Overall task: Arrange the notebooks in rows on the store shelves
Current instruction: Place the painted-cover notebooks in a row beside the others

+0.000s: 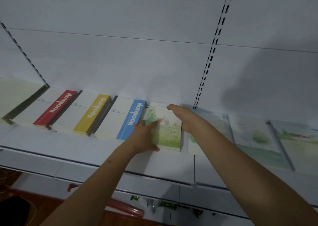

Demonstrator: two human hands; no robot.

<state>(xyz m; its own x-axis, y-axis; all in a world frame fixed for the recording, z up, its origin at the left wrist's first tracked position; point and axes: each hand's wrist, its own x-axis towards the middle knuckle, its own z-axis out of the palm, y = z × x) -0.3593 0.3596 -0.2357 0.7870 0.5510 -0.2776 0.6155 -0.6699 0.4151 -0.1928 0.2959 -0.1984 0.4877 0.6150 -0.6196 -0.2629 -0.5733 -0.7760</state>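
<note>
A stack of green landscape notebooks [167, 131] lies flat on the white shelf [86, 150], just right of the blue-spine notebook stack [127, 119]. My left hand [146, 136] presses flat on the stack's left side, thumb along its front corner. Against the stack's right edge lies my right hand [184, 117], fingers straight and pointing at the back wall. Further left sit a yellow-spine stack [91, 115] and a red-spine stack [55, 108]. More pale landscape notebooks [254, 136] lie to the right.
The white back panel carries slotted uprights [211, 53]. A dark-edged stack [22, 101] sits at the far left. Below the shelf's front lip [154, 175] are a lower shelf, red and green items and a brown floor.
</note>
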